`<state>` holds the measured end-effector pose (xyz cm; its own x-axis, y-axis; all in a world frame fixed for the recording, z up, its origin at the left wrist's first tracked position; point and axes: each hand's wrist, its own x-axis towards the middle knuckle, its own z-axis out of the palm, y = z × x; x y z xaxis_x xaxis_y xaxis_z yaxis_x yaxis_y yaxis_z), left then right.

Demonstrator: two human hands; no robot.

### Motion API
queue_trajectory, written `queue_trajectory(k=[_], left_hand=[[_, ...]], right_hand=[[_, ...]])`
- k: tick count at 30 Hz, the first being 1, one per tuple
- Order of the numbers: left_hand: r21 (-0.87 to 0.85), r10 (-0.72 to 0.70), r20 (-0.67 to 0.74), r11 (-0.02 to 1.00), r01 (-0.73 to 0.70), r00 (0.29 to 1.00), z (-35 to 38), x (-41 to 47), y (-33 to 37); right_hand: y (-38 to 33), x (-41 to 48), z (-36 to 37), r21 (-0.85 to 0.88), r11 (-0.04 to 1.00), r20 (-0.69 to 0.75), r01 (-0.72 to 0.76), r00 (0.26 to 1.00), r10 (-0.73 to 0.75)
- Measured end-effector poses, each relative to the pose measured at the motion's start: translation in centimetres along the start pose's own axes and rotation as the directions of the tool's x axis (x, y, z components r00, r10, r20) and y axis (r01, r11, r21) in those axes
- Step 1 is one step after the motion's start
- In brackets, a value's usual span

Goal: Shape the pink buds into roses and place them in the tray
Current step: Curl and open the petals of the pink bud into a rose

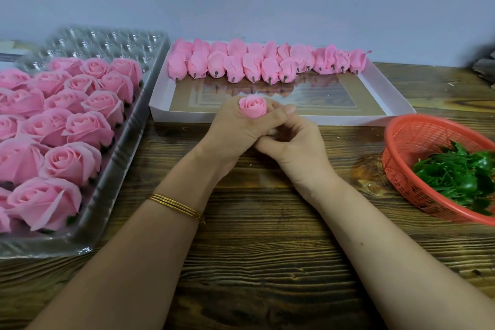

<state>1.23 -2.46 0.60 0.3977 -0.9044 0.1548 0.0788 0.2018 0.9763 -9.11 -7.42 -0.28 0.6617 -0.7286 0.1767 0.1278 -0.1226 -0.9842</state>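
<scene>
At the far left a clear plastic tray sits on the wooden table, its near rows filled with opened pink roses and its far cells bare. Just right of it a shallow white box holds a line of closed pink buds along its far edge, stubs pointing toward the viewer. In front of the box, the left hand, with thin gold bangles on its wrist, is curled around 1 pink bud, petals facing up. The right hand touches it from below, fingers pinched at the bud's base. At the far right a red mesh basket contains green leaves.
</scene>
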Motion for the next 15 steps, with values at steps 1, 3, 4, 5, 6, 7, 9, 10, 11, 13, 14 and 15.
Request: queue_trajectory(k=[1,3,4,5,6,7,9,10,11,13,14,15], left_hand=[[0.008,0.000,0.012,1.000,0.000,1.000,-0.05,-0.05,0.10],[0.018,0.001,0.023,1.000,-0.002,1.000,-0.04,-0.21,0.29],[0.019,0.003,0.019,1.000,-0.003,1.000,-0.01,-0.27,0.36],[0.017,-0.001,0.004,1.000,0.001,1.000,0.06,-0.30,0.40],[0.021,0.000,-0.016,1.000,0.000,1.000,0.14,-0.29,0.40],[0.029,-0.001,-0.035,1.000,0.002,0.999,0.23,-0.25,0.32],[0.041,-0.004,-0.076,0.999,0.007,0.997,0.35,-0.09,0.05],[0.037,-0.006,-0.098,0.999,0.010,0.995,0.42,-0.05,-0.05],[0.029,-0.012,-0.117,0.999,0.016,0.993,0.50,-0.04,-0.07],[0.027,-0.012,-0.132,1.000,0.016,0.991,0.64,-0.07,-0.02],[0.038,-0.002,-0.129,0.999,0.007,0.992,0.65,-0.08,0.01],[0.047,0.008,-0.119,0.999,-0.003,0.993,0.62,-0.08,0.05]], right_hand=[[0.03,0.03,-0.10,0.006,1.000,0.018,-0.017,1.000,0.017],[0.14,0.09,-0.28,0.024,0.998,0.048,-0.051,0.998,0.050],[0.18,0.11,-0.33,0.030,0.997,0.051,-0.066,0.997,0.065],[0.19,0.13,-0.35,0.034,0.996,0.050,-0.078,0.996,0.077],[0.18,0.15,-0.32,0.040,0.995,0.045,-0.087,0.995,0.085],[0.15,0.16,-0.23,0.046,0.995,0.037,-0.089,0.996,0.087],[0.03,0.14,0.03,0.055,0.996,0.020,-0.069,0.997,0.068],[-0.03,0.12,0.12,0.051,0.997,0.008,-0.052,0.999,0.052],[-0.01,0.11,0.18,0.041,0.999,-0.008,-0.034,0.999,0.035],[0.07,0.11,0.14,0.020,1.000,-0.027,-0.006,1.000,0.006],[0.08,0.09,0.10,0.016,1.000,-0.027,0.005,1.000,-0.005],[0.11,0.10,0.03,0.019,1.000,-0.027,0.011,1.000,-0.010]])
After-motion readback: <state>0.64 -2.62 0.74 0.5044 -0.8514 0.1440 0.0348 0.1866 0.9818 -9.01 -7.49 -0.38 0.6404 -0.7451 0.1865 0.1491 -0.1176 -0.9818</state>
